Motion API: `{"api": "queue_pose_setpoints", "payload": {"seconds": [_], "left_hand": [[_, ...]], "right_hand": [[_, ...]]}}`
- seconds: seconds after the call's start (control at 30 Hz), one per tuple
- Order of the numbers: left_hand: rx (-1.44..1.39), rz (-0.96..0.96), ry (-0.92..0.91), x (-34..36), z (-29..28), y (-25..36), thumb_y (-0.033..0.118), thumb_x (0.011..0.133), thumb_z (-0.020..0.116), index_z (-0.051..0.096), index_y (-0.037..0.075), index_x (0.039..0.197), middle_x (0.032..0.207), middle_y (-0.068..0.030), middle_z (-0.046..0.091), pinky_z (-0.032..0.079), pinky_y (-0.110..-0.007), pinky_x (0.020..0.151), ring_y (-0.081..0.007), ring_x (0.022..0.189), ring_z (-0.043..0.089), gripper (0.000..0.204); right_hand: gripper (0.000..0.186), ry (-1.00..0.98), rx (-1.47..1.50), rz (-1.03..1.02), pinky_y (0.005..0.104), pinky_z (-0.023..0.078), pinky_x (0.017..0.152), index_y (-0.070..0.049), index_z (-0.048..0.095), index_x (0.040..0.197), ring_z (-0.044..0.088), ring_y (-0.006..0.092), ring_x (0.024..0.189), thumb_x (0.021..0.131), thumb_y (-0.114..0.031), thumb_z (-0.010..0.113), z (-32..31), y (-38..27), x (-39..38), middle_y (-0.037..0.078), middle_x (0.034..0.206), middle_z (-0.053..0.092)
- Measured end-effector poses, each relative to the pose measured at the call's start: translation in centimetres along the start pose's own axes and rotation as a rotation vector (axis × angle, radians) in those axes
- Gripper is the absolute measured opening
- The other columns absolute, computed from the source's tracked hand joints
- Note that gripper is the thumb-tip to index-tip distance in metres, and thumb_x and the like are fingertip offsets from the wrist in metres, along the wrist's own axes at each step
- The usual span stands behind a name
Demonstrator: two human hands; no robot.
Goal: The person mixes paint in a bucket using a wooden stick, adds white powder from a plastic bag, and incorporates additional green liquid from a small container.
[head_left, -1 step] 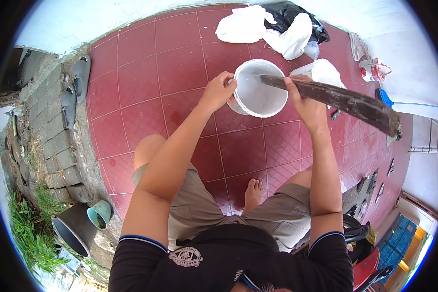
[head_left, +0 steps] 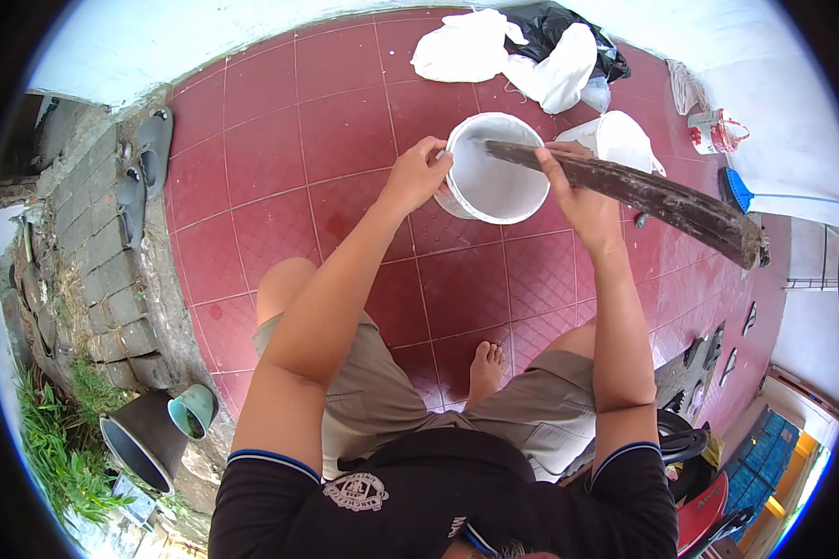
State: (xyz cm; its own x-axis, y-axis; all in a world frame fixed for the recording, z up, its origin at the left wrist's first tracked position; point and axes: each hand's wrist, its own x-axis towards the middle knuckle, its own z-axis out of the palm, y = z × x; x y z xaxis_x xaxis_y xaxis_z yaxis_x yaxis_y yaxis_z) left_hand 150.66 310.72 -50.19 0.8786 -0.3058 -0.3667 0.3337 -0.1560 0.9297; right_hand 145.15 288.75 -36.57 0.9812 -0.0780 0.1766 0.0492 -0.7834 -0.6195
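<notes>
A white bucket (head_left: 499, 194) stands on the red tiled floor (head_left: 345, 140) ahead of me, with white material inside. My left hand (head_left: 421, 172) pinches its left rim, fingers curled over the edge. My right hand (head_left: 569, 191), right of the bucket, is wrapped around a long, dark, weathered wooden stick (head_left: 662, 200). The stick's near-left end reaches into the bucket, while its other end sticks out far to the right. A second white container (head_left: 617, 140) stands just behind, partly hidden by the stick and my right hand.
White sacks (head_left: 457, 47) and a black bag (head_left: 541, 28) lie at the back. A red-marked pail (head_left: 713, 132) and blue broom (head_left: 736, 189) are at the right. Grey sandals (head_left: 154, 149), a dark bucket (head_left: 140, 438) and a teal pot (head_left: 191, 415) line the left edge.
My right hand has shifted slightly left with the stick, whose end reaches a little further into the bucket. The outer end has tilted slightly down in the picture.
</notes>
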Motion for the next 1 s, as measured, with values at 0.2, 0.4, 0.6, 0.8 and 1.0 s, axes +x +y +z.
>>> {"api": "queue_pose_setpoints", "payload": {"seconds": [0.2, 0.4, 0.6, 0.8, 1.0], "left_hand": [[-0.013, 0.005, 0.014, 0.0, -0.4, -0.3, 0.023, 0.097, 0.058, 0.059, -0.001, 0.125, 0.085, -0.0109, 0.068, 0.057, -0.031, 0.066, -0.0164, 0.067, 0.071, 0.037], [-0.015, 0.014, -0.004, 0.2, -0.1, -0.3, 0.024, 0.097, 0.058, 0.059, -0.001, 0.125, 0.085, -0.0108, 0.068, 0.056, -0.03, 0.066, -0.0163, 0.067, 0.071, 0.038], [0.002, 0.013, 0.003, 0.2, -0.4, -0.6, 0.023, 0.096, 0.058, 0.059, -0.001, 0.125, 0.085, -0.0104, 0.068, 0.056, -0.03, 0.065, -0.0162, 0.067, 0.071, 0.038], [-0.015, 0.007, 0.002, 0.3, 0.1, -0.4, 0.024, 0.096, 0.058, 0.059, -0.001, 0.124, 0.086, -0.0108, 0.068, 0.056, -0.03, 0.065, -0.0164, 0.066, 0.071, 0.037], [-0.005, 0.021, 0.004, 0.3, -0.1, -0.3, 0.024, 0.096, 0.059, 0.059, -0.001, 0.123, 0.086, -0.0112, 0.069, 0.056, -0.031, 0.066, -0.0169, 0.066, 0.071, 0.036]], "right_hand": [[0.029, -0.126, 0.103, 0.044, 0.0372, 0.053, 0.071, -0.001, 0.073, 0.09, 0.07, 0.0262, 0.077, 0.092, -0.03, 0.072, -0.8, -0.3, -0.2, 0.016, 0.085, 0.072], [0.029, 0.063, -0.095, -0.055, 0.0393, 0.054, 0.073, -0.001, 0.074, 0.092, 0.071, 0.0302, 0.078, 0.093, -0.03, 0.071, -0.2, 0.3, 0.0, 0.013, 0.086, 0.073], [0.03, -0.109, 0.089, -0.006, 0.0363, 0.053, 0.077, -0.002, 0.073, 0.094, 0.071, 0.0271, 0.085, 0.093, -0.032, 0.071, -0.1, -0.4, -0.3, 0.015, 0.09, 0.073], [0.025, 0.014, -0.022, 0.056, 0.0379, 0.052, 0.071, 0.002, 0.071, 0.089, 0.07, 0.0287, 0.076, 0.092, -0.024, 0.072, -1.8, 1.8, 0.3, 0.017, 0.083, 0.072], [0.033, -0.068, 0.064, 0.011, 0.0363, 0.054, 0.075, 0.0, 0.072, 0.096, 0.071, 0.0269, 0.079, 0.095, -0.033, 0.069, 0.3, -0.5, -0.6, 0.014, 0.087, 0.073]]}}
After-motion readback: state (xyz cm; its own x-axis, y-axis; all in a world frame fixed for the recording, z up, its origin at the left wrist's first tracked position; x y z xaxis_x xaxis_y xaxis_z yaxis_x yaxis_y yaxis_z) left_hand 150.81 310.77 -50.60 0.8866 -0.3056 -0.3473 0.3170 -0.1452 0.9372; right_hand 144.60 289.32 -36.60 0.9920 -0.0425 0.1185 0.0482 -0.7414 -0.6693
